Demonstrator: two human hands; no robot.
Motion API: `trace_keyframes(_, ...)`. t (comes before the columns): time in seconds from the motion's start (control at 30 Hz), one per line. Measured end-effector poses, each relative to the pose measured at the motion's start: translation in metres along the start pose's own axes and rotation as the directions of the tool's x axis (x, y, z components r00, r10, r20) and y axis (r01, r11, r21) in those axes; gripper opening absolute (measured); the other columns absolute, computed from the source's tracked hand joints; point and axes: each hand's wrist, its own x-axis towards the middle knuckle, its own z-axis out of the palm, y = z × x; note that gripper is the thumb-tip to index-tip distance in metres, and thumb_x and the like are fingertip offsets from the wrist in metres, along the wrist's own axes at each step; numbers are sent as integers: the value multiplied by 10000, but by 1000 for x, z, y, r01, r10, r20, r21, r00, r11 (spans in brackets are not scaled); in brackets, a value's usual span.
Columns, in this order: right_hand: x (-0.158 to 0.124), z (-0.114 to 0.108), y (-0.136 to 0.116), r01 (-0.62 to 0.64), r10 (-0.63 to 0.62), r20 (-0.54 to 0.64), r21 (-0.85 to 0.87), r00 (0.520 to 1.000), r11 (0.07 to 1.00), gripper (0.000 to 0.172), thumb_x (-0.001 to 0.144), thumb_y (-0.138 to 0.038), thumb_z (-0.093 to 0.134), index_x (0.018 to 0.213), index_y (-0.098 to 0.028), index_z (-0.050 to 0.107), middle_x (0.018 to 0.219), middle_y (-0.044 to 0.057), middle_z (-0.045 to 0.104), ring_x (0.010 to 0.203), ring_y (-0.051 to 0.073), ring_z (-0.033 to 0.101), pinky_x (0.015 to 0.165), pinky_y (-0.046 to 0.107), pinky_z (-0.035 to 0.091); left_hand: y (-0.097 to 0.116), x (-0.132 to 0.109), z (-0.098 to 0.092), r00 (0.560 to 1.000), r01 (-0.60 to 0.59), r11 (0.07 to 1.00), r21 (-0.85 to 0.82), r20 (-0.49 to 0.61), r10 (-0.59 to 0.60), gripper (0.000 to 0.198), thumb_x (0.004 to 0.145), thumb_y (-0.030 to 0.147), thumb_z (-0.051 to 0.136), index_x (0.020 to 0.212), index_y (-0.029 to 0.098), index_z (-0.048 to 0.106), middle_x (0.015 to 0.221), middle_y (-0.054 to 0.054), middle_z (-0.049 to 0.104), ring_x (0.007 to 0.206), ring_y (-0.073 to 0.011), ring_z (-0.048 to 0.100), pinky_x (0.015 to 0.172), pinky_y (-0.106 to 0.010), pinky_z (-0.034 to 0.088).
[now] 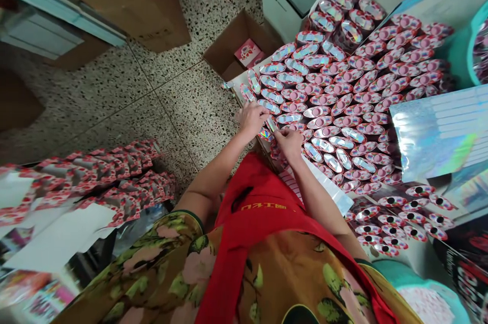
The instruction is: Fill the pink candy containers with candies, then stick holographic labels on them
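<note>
Shiny holographic oval-ended tube (271, 124) — pinched between the left hand (251, 118) and right hand (290, 142) — sits at the near-left edge of the white board (331, 189) packed with rows of pink-and-silver tubes (343, 95).

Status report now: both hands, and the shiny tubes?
Left hand and right hand pinch one shiny tube at the rows' near edge. Nothing blocks them.

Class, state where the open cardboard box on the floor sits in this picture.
In the head view the open cardboard box sits on the speckled floor, upper middle, just beyond the far-left corner of the packed pink cylinders, above the left hand.
</note>
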Motion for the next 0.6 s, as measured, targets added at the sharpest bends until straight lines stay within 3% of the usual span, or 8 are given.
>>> trace_keyframes(0.17, 8, -1, -9, -12, 13, 4, -244, 1000, 970, 247, 859, -313, 602, 860, -174, 806, 863, 89, 776, 836, 224, 699, 745, 275, 455, 4, -4, 1, 999, 24, 998, 64, 24, -25, 101, 941, 296, 649, 909, 237, 724, 1115, -89, 684, 1189, -314, 529, 991, -460, 404)
trace_keyframes(0.37, 15, -20, -17, -35, 86, 105, -416, 991, 908, 262, 850, -354, 627, 881, -174, 814, 842, 111, 765, 854, 238, 699, 731, 281, 461, 10, -4, -2, 994, 104, 988, 114, -3, -105, 85, 932, 299, 651, 936, 231, 700, 1134, -80, 700, 1181, -306, 542, 1006, -456, 396)
trace_keyframes(0.5, 13, -17, -22, -7, 56, 99, -442, 993, 897, 244, 876, -334, 609, 904, -191, 805, 898, 111, 764, 891, 243, 695, 746, 291, 464, 14, -1, -4, 991, 132, 984, 119, 2, -133, 90, 926, 293, 636, 904, 238, 704, 1106, -69, 724, 1154, -296, 569, 980, -430, 412)
trace_keyframes(0.6, 1, -18, -8, 61, -23, 107, -366, 994, 929, 231, 916, -361, 619, 949, -194, 774, 941, 95, 758, 892, 235, 681, 750, 294, 462, 11, -1, -6, 983, 177, 977, 115, 30, -182, 107, 924, 279, 608, 947, 235, 703, 1087, -69, 728, 1089, -281, 604, 934, -404, 438)
